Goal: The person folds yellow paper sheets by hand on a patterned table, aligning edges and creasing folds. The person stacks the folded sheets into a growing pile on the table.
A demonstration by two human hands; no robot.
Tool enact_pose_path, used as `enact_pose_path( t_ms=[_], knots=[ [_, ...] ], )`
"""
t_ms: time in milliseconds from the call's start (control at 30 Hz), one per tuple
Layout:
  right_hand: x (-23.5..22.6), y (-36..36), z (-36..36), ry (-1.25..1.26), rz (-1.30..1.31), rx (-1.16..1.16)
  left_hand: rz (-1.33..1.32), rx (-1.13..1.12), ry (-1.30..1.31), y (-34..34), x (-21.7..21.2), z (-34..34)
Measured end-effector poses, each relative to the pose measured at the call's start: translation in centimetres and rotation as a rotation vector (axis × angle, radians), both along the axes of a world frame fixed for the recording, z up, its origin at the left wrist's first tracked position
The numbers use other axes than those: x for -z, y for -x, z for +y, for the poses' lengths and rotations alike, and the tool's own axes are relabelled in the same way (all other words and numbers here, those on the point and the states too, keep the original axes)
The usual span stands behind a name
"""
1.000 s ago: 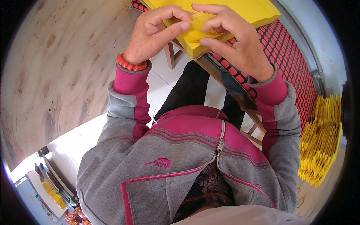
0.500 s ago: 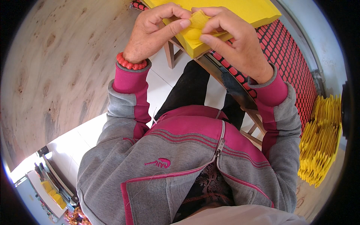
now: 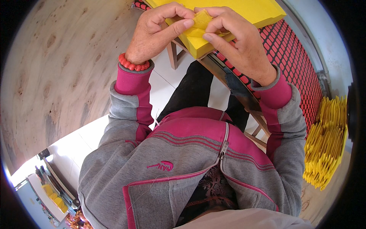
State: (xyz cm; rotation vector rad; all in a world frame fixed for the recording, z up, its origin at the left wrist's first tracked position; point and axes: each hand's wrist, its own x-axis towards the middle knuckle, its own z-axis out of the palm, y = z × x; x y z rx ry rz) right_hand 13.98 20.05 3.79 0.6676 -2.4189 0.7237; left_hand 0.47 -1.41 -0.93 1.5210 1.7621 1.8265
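Between my two hands is a small folded piece of yellow paper point(image 3: 202, 20), its upper end standing up as a narrow flap. My left hand point(image 3: 158, 28), with a red bead bracelet point(image 3: 133, 63) at the wrist, pinches its left side between thumb and fingers. On the other side my right hand point(image 3: 238, 40) grips the paper, thumb below and fingers curled above. Both hands are just over the near corner of a thick stack of yellow paper sheets point(image 3: 248, 10). Part of the folded piece is hidden behind the fingers.
The stack rests on a red-and-black patterned surface point(image 3: 291, 49) with a wooden frame under it. A large wooden board point(image 3: 65, 76) fills the left side. Many folded yellow papers point(image 3: 324, 145) are piled at the right. Pale floor tiles point(image 3: 162, 86) show between.
The rounded bulge of yellow paper under the fingers has flattened. My right thumb has shifted very slightly; both hands otherwise keep their place and grip.
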Motion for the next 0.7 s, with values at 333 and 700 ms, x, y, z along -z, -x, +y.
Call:
enact_pose_path(
  t_ms=[333, 700],
  knots=[
    [-2.9, -0.5, 1.5, 0.106, 0.126, -0.046, -0.217, -0.071, -0.148, -2.0, 0.4, 1.4],
    [0.6, -12.1, -1.4, 0.212, -0.345, -0.099, -0.086, -0.216, -0.238, -1.8, 0.4, 2.8]
  ],
)
